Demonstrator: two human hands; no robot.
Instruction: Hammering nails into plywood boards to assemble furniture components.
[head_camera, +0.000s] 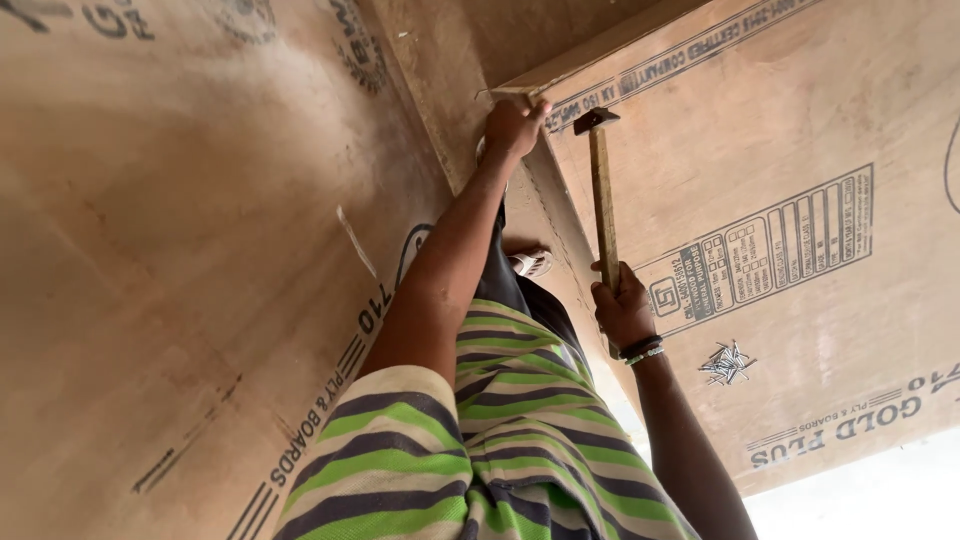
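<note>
My left hand (515, 125) reaches far out, with its fingers closed at the top corner of a narrow upright plywood board (560, 215). Whether it also pinches something small there is hidden. My right hand (622, 305) grips the lower end of a hammer's wooden handle (603, 200). The dark metal hammer head (595, 120) hangs just right of my left hand, close to the same corner. A small heap of steel nails (728, 362) lies on the flat plywood sheet (800, 150) to the right of my right wrist.
A large printed plywood sheet (170, 250) fills the left side. A foot in a sandal (530, 262) rests below my left forearm. My striped green, purple and cream shirt (480, 440) covers the bottom centre. Pale floor (880, 500) shows at the bottom right.
</note>
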